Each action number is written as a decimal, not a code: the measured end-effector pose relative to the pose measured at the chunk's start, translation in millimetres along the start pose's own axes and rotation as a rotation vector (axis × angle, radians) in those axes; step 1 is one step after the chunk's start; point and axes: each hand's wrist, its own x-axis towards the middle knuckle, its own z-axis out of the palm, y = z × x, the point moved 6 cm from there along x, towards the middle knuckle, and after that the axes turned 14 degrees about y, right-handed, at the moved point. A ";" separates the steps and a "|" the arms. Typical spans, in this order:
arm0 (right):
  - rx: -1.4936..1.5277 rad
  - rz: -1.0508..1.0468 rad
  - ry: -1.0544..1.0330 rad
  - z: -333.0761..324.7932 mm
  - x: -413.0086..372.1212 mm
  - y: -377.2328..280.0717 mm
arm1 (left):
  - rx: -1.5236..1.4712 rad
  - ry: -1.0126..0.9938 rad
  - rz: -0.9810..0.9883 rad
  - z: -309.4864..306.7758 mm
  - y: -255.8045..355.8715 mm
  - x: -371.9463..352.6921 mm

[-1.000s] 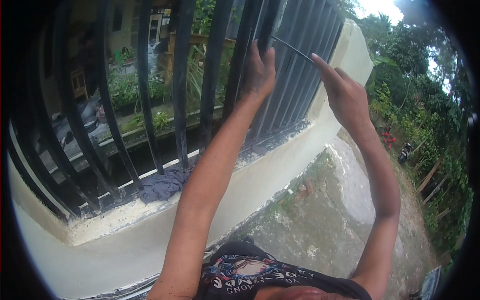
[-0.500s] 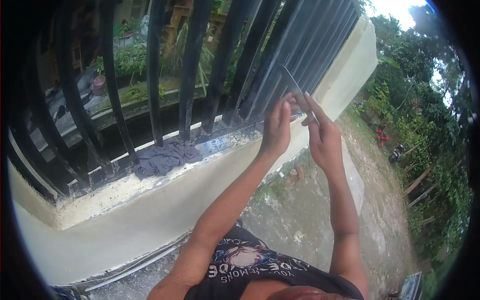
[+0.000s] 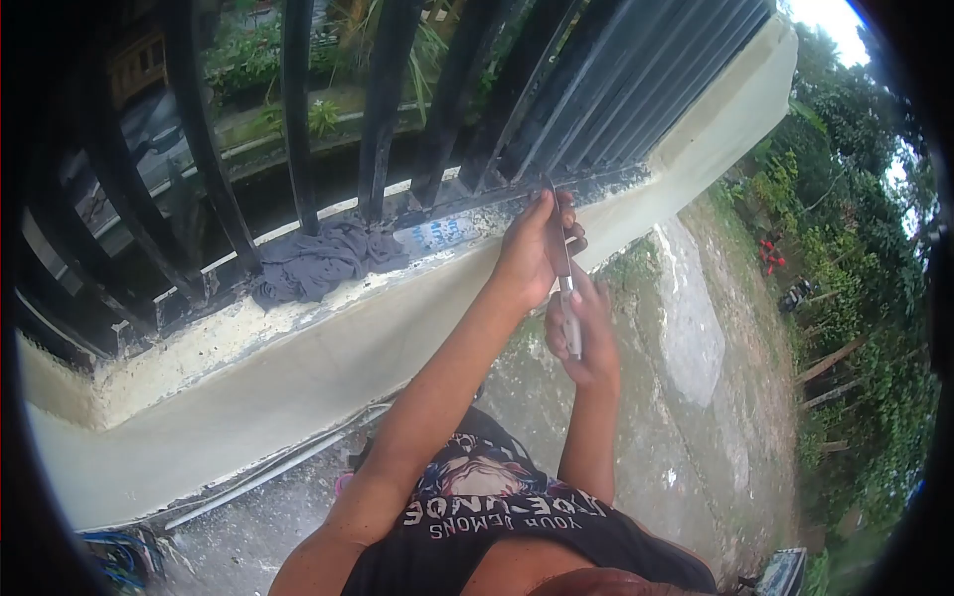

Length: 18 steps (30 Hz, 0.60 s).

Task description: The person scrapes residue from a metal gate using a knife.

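Note:
A knife [image 3: 557, 233] with a greyish-brown blade and a pale handle is held up in front of the low wall. My right hand [image 3: 593, 333] closes round its handle, slightly blurred. The blade rests against my left hand [image 3: 527, 253], whose thumb and fingers lie on either side of it near the tip. Left of my hands, a crumpled grey cloth [image 3: 323, 260] lies on the wall ledge at the foot of the fence bars. Beside the cloth, a white patch with blue print [image 3: 437, 233] shows on the ledge.
Dark metal fence bars [image 3: 383, 109] rise from the cream wall [image 3: 298, 368], with plants behind them. Rough ground [image 3: 646, 437] spreads below, with bushes at the right. A pale pipe [image 3: 268, 484] runs along the wall base; blue cables [image 3: 124, 556] lie at lower left.
The knife has turned more upright and moved down and left. My right hand has lowered with the handle, while my left hand has shifted slightly left along the blade. The view has tilted a little.

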 end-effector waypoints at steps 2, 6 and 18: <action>0.048 0.022 -0.041 0.5 2.9 1.4 | 0.027 -0.013 0.003 -2.0 -3.3 -4.8; 0.033 0.007 -0.112 15.5 13.1 -12.9 | 0.033 -0.069 0.022 3.5 0.1 -6.3; -0.460 -0.280 0.001 65.0 32.1 -53.2 | -0.191 -0.149 0.007 24.5 20.2 18.3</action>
